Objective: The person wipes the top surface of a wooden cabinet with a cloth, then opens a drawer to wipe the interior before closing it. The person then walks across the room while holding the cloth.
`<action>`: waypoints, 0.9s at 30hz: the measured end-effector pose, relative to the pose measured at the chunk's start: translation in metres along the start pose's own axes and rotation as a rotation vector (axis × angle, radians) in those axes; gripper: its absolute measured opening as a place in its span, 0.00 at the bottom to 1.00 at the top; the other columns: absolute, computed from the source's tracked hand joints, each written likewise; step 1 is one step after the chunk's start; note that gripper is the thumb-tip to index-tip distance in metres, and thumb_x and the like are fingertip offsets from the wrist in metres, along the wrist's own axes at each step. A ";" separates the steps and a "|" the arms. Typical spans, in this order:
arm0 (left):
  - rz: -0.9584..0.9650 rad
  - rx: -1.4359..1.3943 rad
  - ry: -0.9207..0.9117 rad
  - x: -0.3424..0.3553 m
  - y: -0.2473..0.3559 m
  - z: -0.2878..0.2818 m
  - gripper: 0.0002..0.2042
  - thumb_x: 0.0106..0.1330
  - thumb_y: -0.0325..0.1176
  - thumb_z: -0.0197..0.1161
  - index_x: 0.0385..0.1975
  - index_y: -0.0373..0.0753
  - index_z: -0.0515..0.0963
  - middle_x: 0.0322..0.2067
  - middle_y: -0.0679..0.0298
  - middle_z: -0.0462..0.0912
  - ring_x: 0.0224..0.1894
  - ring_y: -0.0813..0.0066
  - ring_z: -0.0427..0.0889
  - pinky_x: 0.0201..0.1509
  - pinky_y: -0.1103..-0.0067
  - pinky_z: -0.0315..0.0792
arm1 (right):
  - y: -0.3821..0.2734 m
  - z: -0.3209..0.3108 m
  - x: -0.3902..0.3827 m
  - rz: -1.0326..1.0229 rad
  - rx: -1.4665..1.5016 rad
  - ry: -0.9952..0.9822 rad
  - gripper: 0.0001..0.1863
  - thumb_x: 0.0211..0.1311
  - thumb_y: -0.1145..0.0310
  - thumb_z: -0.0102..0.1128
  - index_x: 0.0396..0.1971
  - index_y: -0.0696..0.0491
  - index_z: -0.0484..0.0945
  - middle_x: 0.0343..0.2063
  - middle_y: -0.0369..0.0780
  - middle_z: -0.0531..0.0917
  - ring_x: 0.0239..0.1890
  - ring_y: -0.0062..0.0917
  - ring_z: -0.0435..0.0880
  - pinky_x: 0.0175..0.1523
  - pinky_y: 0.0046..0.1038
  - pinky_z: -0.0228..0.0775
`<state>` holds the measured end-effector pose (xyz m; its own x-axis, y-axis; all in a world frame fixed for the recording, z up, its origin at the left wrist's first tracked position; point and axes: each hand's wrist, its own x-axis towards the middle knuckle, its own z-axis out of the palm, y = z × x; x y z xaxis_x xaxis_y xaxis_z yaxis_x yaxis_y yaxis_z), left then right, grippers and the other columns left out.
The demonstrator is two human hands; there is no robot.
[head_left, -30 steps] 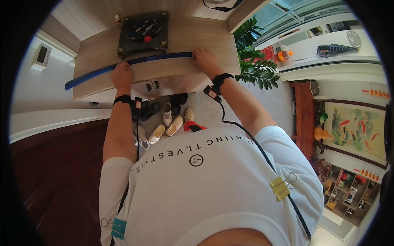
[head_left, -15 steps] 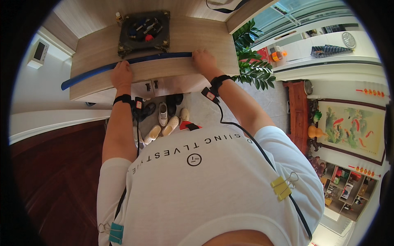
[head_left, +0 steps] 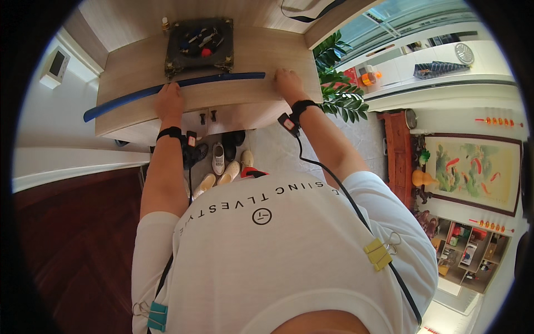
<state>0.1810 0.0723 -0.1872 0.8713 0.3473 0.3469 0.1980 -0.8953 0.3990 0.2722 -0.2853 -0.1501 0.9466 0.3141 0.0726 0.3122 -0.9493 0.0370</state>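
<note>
A long, narrow blue strip (head_left: 222, 77) lies across the wooden cabinet top (head_left: 130, 61), its left end reaching the cabinet's left front corner. My left hand (head_left: 169, 101) is closed on the strip near its middle, the fingertips at its far edge. Just past the strip's right end, my right hand (head_left: 290, 85) rests on the wood with fingers curled, a small gap between it and the strip. I see nothing in it, though the undersides of its fingers are hidden. Each wrist wears a black strap with a small cabled module.
Behind the strip stands a dark square tray (head_left: 173, 53) of small items, beside a small bottle (head_left: 165, 23). A leafy plant (head_left: 339, 92) grows right of the cabinet. Several shoes (head_left: 218, 158) sit on the floor below the cabinet doors. A white wall device (head_left: 54, 68) hangs at left.
My right hand has come off the strip's right end and moved slightly right. My left hand stays on the strip. The whole view has shifted a little.
</note>
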 end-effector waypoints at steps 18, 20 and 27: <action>0.169 -0.197 -0.018 0.010 -0.044 0.034 0.11 0.67 0.32 0.50 0.39 0.36 0.78 0.41 0.50 0.80 0.45 0.50 0.77 0.48 0.64 0.71 | 0.098 -0.019 -0.434 0.741 0.477 -0.484 0.10 0.45 0.65 0.59 0.23 0.57 0.80 0.21 0.46 0.83 0.25 0.37 0.84 0.30 0.39 0.71; 0.127 -0.382 -0.012 0.002 -0.061 0.036 0.12 0.68 0.33 0.51 0.41 0.34 0.78 0.41 0.49 0.80 0.45 0.53 0.78 0.49 0.66 0.71 | 0.101 -0.021 -0.477 0.922 0.650 -0.384 0.11 0.45 0.64 0.60 0.22 0.58 0.81 0.20 0.45 0.83 0.24 0.36 0.83 0.29 0.37 0.71; 0.053 -0.364 -0.090 -0.198 -0.089 0.020 0.11 0.66 0.34 0.53 0.35 0.34 0.79 0.30 0.56 0.80 0.30 0.65 0.78 0.35 0.71 0.73 | 0.134 -0.019 -0.537 0.973 0.823 -0.267 0.11 0.47 0.63 0.60 0.27 0.55 0.82 0.24 0.42 0.84 0.27 0.32 0.83 0.31 0.34 0.72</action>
<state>-0.0001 0.0778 -0.3079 0.9152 0.2630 0.3052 -0.0066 -0.7477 0.6640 -0.1954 -0.5811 -0.1652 0.7680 -0.4249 -0.4792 -0.6398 -0.5437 -0.5432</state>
